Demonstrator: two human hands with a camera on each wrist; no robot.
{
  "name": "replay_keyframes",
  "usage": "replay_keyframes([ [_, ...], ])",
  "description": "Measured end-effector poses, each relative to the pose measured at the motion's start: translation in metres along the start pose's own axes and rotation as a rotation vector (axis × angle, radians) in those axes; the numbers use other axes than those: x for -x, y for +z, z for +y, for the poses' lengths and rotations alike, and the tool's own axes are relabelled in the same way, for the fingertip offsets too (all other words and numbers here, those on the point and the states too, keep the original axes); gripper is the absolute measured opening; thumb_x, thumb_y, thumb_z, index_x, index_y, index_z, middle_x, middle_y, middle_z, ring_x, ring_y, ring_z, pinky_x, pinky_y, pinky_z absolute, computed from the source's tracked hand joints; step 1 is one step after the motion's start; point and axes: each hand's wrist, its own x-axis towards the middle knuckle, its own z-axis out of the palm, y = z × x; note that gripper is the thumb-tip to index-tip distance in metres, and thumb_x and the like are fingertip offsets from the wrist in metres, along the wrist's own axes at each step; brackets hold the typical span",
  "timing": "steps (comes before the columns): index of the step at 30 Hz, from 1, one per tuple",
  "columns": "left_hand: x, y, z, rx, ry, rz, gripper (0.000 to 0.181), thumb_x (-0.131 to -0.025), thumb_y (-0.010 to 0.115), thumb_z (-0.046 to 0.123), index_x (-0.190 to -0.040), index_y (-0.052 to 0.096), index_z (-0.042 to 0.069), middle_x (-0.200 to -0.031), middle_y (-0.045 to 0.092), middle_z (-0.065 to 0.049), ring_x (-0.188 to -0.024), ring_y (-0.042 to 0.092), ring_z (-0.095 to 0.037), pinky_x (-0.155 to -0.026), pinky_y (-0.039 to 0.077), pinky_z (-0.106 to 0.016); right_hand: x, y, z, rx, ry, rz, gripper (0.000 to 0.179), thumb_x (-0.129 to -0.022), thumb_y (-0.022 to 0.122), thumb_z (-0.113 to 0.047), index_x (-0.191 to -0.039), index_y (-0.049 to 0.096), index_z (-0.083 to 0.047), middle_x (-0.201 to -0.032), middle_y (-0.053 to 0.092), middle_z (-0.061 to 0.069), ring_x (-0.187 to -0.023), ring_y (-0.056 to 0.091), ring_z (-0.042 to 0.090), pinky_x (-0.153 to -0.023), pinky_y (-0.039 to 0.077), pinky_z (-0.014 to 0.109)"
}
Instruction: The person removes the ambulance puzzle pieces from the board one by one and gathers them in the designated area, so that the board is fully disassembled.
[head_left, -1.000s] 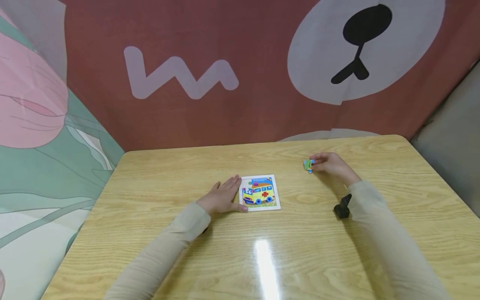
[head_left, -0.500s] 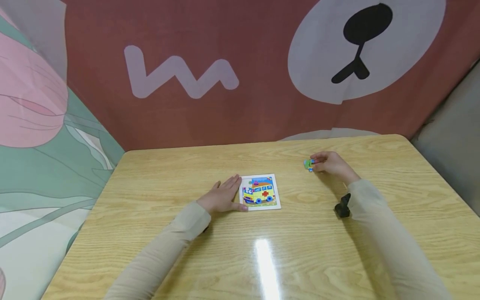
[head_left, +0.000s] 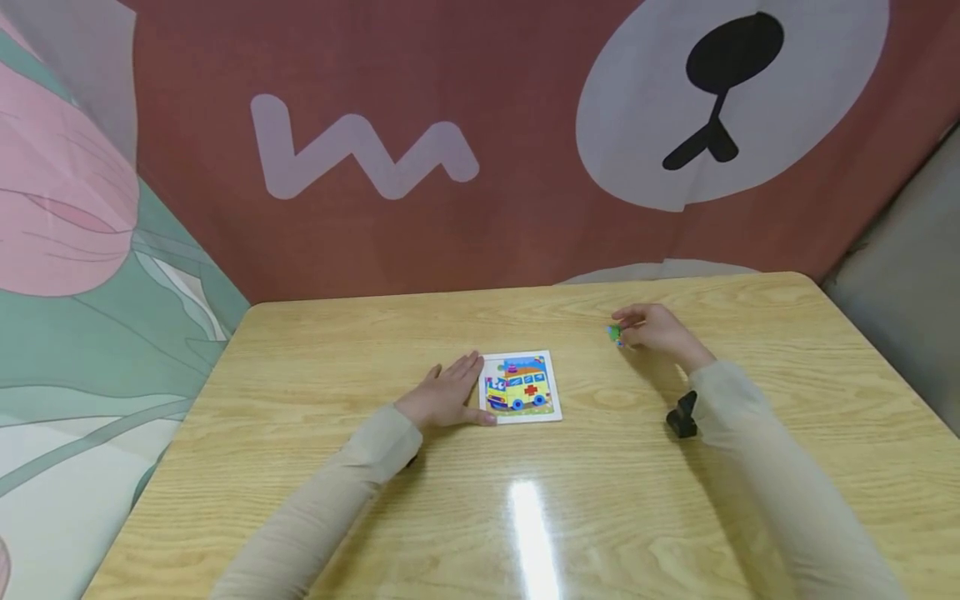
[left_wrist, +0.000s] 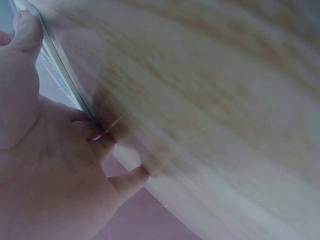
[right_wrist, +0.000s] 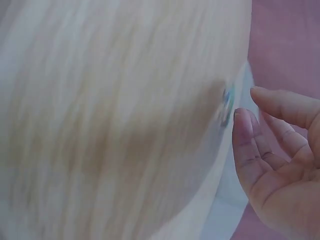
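A square jigsaw puzzle (head_left: 530,390) in a white frame lies on the table in the head view, showing a yellow ambulance; its upper left corner is bare white. Along its left edge rests my left hand (head_left: 444,394), thumb at the lower left corner and fingers spread. In the left wrist view the fingertips touch the tabletop beside the frame (left_wrist: 67,75). To the right, a small green and blue puzzle piece (head_left: 614,334) lies partly behind the fingers of my right hand (head_left: 656,327). The right wrist view shows a gap between thumb and fingers, with the piece (right_wrist: 227,107) just beyond the fingertips.
The wooden table (head_left: 330,342) ends at a reddish-brown wall cloth (head_left: 420,233) with a bear print. A black wrist device (head_left: 682,415) hangs under the right sleeve. A grey surface (head_left: 900,242) stands at the right.
My right hand has shifted slightly left over the puzzle piece, covering more of it. My left hand and the framed puzzle stay in place.
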Motion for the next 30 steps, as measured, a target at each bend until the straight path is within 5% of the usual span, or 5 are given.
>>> replay_keyframes([
  [8,0.002,-0.001,0.001,0.003,0.0,-0.001,0.1,-0.086,0.052,0.064,-0.155,0.001,0.012,-0.163,-0.004,-0.003,-0.151,-0.001,-0.02,-0.122,0.005,-0.052,-0.005,0.027,-0.031,0.015,-0.049,-0.049,0.039,-0.09,0.056,0.001,-0.127,0.051,0.014,-0.119,0.058,0.032,-0.109,0.059,0.04,-0.082,0.053,0.026],
  [14,0.003,-0.002,0.001,0.008,0.001,-0.001,0.1,-0.087,0.053,0.063,-0.155,0.001,0.011,-0.163,-0.004,-0.003,-0.151,-0.001,-0.02,-0.122,0.005,-0.053,-0.011,0.055,-0.049,0.045,-0.088,-0.115,0.037,-0.089,0.058,0.002,-0.125,0.055,0.01,-0.116,0.061,0.027,-0.111,0.059,0.038,-0.092,0.053,0.041],
  [30,0.001,-0.001,0.001,0.005,0.005,0.001,0.1,-0.087,0.052,0.064,-0.155,0.002,0.009,-0.163,-0.003,-0.005,-0.151,0.0,-0.021,-0.121,0.007,-0.054,-0.017,0.104,-0.081,0.155,-0.093,-0.251,0.037,-0.087,0.065,-0.001,-0.123,0.06,0.002,-0.126,0.061,0.019,-0.112,0.059,0.031,-0.098,0.05,0.041],
])
